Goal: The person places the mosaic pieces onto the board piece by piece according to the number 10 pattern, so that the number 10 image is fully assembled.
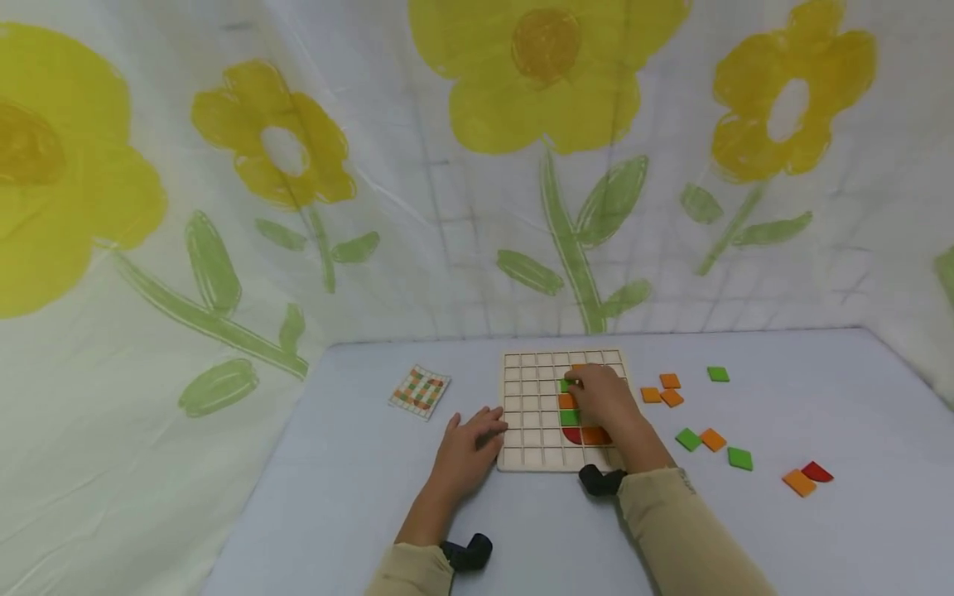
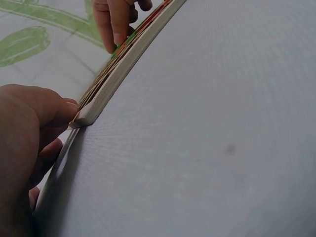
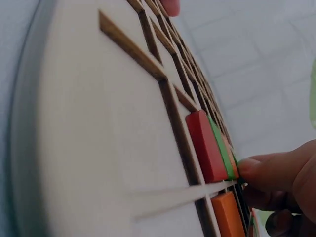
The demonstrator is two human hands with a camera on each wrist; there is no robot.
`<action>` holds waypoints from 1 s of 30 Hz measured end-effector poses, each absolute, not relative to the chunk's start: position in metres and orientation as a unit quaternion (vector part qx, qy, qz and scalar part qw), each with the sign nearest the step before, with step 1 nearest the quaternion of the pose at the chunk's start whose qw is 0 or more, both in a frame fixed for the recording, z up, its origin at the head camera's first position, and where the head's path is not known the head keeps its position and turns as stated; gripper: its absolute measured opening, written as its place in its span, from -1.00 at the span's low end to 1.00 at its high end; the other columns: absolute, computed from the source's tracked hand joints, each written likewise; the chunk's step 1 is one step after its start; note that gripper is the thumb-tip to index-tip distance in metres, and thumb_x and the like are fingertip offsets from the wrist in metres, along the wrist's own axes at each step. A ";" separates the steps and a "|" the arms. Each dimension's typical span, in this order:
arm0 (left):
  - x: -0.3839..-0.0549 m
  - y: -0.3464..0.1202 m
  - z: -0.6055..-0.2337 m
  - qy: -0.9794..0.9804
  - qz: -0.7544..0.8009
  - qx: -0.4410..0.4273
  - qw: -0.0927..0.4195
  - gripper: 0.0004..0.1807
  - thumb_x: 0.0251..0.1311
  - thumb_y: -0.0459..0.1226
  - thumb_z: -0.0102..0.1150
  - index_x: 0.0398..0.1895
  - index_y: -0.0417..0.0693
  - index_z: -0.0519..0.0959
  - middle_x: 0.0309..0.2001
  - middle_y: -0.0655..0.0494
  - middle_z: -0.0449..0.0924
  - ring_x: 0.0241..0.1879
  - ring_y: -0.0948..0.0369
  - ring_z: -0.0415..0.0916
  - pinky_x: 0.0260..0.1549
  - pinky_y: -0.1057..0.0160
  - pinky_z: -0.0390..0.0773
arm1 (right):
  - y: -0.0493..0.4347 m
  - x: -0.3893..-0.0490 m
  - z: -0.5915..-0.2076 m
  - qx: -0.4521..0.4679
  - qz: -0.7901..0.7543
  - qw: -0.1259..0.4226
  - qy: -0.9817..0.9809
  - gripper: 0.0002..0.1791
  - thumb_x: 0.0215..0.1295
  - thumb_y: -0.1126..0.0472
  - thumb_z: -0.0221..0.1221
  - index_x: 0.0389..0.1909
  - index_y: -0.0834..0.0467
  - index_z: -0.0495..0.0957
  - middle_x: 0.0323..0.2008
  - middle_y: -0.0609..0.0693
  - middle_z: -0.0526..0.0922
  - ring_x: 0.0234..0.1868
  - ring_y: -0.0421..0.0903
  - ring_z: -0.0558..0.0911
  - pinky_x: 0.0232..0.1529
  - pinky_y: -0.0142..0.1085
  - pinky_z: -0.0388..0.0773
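Observation:
A pale wooden grid board lies on the table, its squares partly filled with coloured tiles. My right hand is over its right half, fingertips at a small green tile in the grid; the right wrist view shows its thumb beside the tile edges. Below that tile come an orange tile, another green one and a red rounded piece. With loosely bent fingers, my left hand touches the board's left edge. The right hand covers some squares.
A small pattern card with coloured squares lies left of the board. To the right are scattered several loose orange tiles, green tiles and a red rounded piece. A flowered curtain hangs behind the table.

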State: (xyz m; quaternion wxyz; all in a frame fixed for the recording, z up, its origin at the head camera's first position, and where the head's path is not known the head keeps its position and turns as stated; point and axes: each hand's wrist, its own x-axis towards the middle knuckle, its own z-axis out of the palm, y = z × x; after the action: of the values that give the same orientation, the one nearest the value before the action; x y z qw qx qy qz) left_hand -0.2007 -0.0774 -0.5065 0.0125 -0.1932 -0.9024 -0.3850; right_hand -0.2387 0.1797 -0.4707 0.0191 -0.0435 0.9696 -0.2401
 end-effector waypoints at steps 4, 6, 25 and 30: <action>-0.201 -0.076 -0.506 -0.902 -0.383 -0.199 0.022 -0.75 0.32 -0.20 0.18 0.03 0.07 0.67 0.30 0.22 0.50 0.38 0.13 0.35 0.49 -0.21 -0.09 | 0.181 -0.240 -0.472 -0.044 -0.238 -0.008 0.970 -0.67 0.39 0.20 0.17 0.13 0.14 0.62 0.07 0.19 0.65 0.05 0.19 0.60 -0.01 0.06 0.61; -0.202 -0.076 -0.506 -0.903 -0.381 -0.197 0.024 -0.75 0.32 -0.20 0.18 0.02 0.07 0.67 0.29 0.22 0.51 0.38 0.13 0.35 0.48 -0.20 -0.09 | 0.180 -0.241 -0.474 -0.044 -0.236 -0.015 0.971 -0.68 0.39 0.18 0.17 0.12 0.11 0.63 0.08 0.18 0.65 0.09 0.21 0.58 0.02 0.07 0.60; -0.199 -0.079 -0.507 -0.899 -0.389 -0.197 0.034 -0.77 0.30 -0.24 0.19 -0.01 0.05 0.69 0.27 0.15 0.54 0.35 0.08 0.39 0.46 -0.27 -0.06 | 0.274 -0.181 -0.460 0.068 -0.273 -0.050 0.958 -0.61 0.39 0.18 0.15 0.17 0.23 0.55 -0.16 0.24 0.57 -0.20 0.11 0.51 -0.24 -0.05 0.54; -0.199 -0.085 -0.509 -0.900 -0.394 -0.182 0.034 -0.77 0.28 -0.25 0.21 -0.02 0.06 0.69 0.26 0.15 0.54 0.36 0.09 0.38 0.47 -0.24 -0.08 | 0.326 -0.143 -0.465 0.082 -0.259 -0.034 0.962 -0.57 0.37 0.09 0.18 0.15 0.25 0.54 0.03 0.35 0.48 0.02 0.29 0.48 0.00 0.21 0.50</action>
State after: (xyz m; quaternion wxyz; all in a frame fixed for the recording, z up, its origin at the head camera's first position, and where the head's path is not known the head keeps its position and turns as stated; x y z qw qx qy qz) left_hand -0.1985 -0.0848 -0.5092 0.0345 -0.1820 -0.9004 -0.3936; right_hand -0.1432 0.3257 -0.4649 -0.0338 0.0816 0.9619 -0.2586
